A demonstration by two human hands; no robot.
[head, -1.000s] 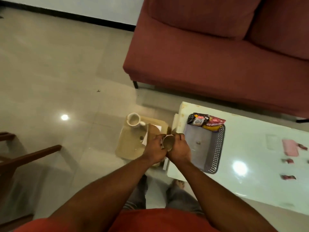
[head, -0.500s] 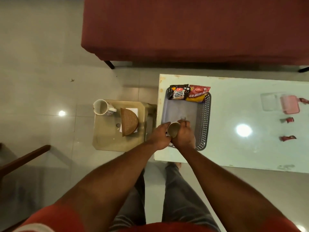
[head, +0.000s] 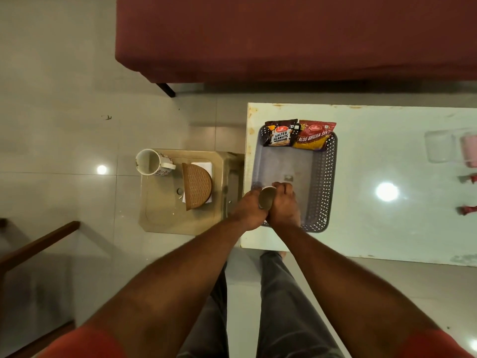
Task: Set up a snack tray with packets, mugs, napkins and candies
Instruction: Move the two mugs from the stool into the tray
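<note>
Both hands, left [head: 249, 209] and right [head: 283, 205], grip one mug [head: 266, 198] | mug over tray [head: 324, 177] near corner | two snack packets [head: 299, 134] at far end

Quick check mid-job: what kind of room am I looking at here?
Most likely a home living room: a dark red sofa stands on a tiled floor, with a low pale coffee table in front of it bearing the snack tray, and a small stool beside it.
</note>
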